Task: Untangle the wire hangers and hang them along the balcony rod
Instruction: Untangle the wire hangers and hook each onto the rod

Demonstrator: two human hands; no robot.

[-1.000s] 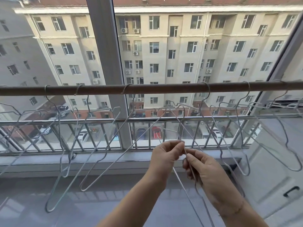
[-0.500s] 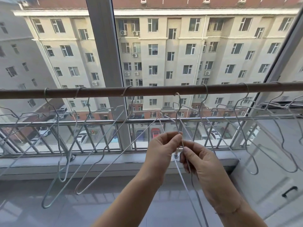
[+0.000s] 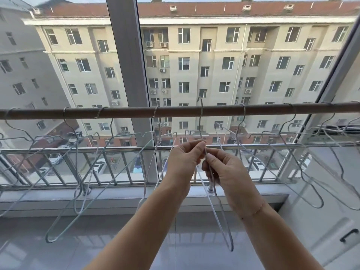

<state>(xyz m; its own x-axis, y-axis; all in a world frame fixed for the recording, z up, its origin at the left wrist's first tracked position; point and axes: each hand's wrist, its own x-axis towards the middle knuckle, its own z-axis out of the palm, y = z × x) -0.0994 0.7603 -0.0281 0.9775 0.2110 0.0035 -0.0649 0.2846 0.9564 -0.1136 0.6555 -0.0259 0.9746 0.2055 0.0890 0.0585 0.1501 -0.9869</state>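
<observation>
A brown balcony rod [image 3: 175,112] runs across the view at mid height. Several grey wire hangers [image 3: 81,172] hang from it to the left and to the right [image 3: 303,172]. Both hands hold one more wire hanger [image 3: 220,209] by its neck in the middle. My left hand [image 3: 183,162] pinches the neck from the left, and my right hand [image 3: 226,172] pinches it just below from the right. Its hook [image 3: 200,106] rises level with the rod, with its tip just above the rod's top edge. Its body hangs down between my forearms.
A metal railing [image 3: 116,151] and a window sill [image 3: 58,193] lie behind the rod. A thick window post [image 3: 126,55] stands left of centre. A grey cabinet with a black handle [image 3: 349,234] sits at the lower right. Apartment blocks fill the view outside.
Both hands have lifted the held hanger upward, so its hook went from below the rod to level with it.
</observation>
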